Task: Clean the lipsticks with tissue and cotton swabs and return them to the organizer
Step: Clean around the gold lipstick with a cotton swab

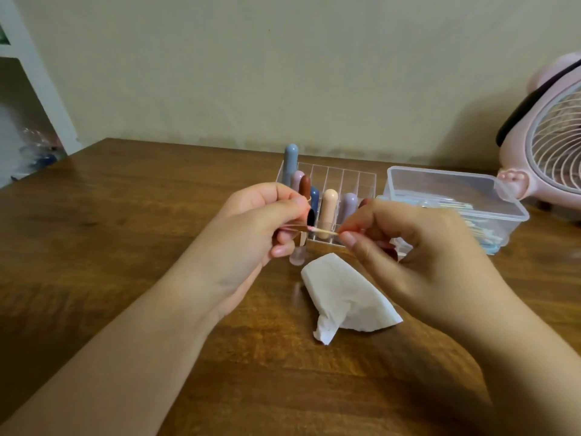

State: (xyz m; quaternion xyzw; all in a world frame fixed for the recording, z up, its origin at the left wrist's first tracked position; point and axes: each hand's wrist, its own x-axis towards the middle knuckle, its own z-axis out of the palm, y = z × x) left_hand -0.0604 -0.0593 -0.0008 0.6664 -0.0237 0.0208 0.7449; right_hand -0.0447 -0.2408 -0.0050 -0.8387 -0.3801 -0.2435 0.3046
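Above the bench (125, 215), our left hand (251, 228) grips a small, light, slippery lipstick (297, 247) by its barrel while our right hand (408, 247) pinches a thin, bendable cotton swab (317, 230) against it.

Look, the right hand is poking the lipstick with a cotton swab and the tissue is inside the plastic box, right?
Not quite. In the head view the tissue lies on the table, in front of the plastic box. The right hand does hold the cotton swab to the lipstick.
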